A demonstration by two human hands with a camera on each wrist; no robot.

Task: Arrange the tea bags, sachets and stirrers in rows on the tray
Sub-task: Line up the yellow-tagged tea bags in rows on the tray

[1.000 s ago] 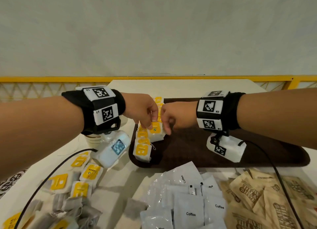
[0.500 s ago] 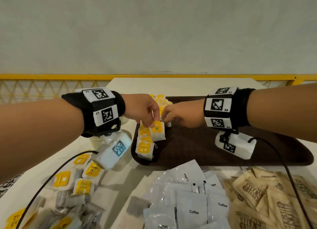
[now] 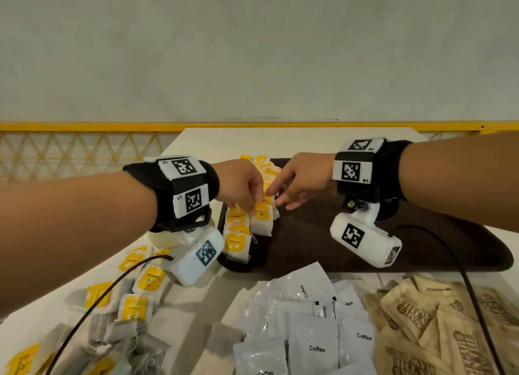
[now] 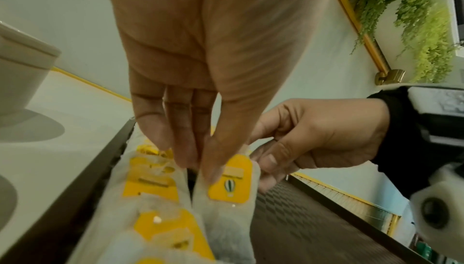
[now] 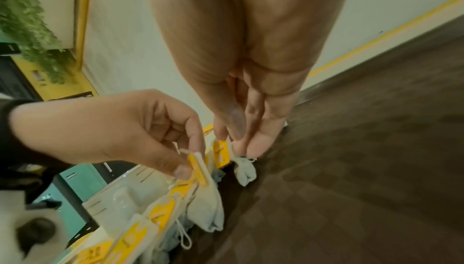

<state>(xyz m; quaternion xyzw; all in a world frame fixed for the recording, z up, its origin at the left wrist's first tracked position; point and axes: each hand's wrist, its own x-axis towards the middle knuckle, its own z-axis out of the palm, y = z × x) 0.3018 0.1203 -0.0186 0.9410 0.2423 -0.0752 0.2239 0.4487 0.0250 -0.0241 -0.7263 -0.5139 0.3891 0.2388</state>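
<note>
Yellow-tagged tea bags (image 3: 238, 228) line the tray's (image 3: 323, 234) nine o'clock edge; second row begun.
Left hand (image 3: 241, 186) pinches a tea bag (image 4: 229, 185) there; right hand (image 3: 297, 183), fingers loosely extended, touches a neighbouring one. Coffee sachets (image 3: 311, 332) wait on the surface (image 3: 280, 141) at six o'clock; no stirrers seen.

Tray (image 3: 365, 251) sitting at 12 o'clock on the table (image 3: 196, 296). Tea bag row (image 3: 238, 234) lying along the tray's 9 o'clock edge. Loose tea bags (image 3: 134, 299) lying at 8 o'clock, coffee sachets (image 3: 309, 327) at 6, sugar sachets (image 3: 435, 324) at 4.
</note>
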